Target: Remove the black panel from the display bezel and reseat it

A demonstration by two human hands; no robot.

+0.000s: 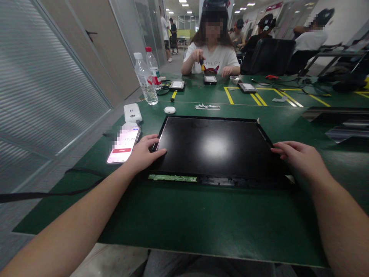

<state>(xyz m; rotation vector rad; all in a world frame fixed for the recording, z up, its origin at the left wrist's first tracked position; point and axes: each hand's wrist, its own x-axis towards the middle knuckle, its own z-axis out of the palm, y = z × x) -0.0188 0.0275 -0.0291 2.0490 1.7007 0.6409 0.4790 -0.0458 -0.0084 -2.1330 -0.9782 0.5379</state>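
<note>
A black LCD screen panel (pixel 198 148) lies face up on the green table, with a ceiling light mirrored in its surface. Along its near edge runs a narrow green circuit board (pixel 173 178). My left hand (pixel 145 153) grips the panel's left edge, thumb over the front and fingers along the side. On the opposite side my right hand (pixel 296 154) pinches the right edge between thumb and fingers; its fingertips are partly hidden. Small whitish bits of film or tape (pixel 258 120) stick out at the panel's far right and near right corners.
Left of the panel are a lit phone (pixel 123 145), a white power bank (pixel 132 113) and two bottles (pixel 146 80). A white earbud case (pixel 170 110) and silvery scraps (pixel 207 106) lie beyond it. Across the table, a person holds a screwdriver over a hard drive (pixel 210 79).
</note>
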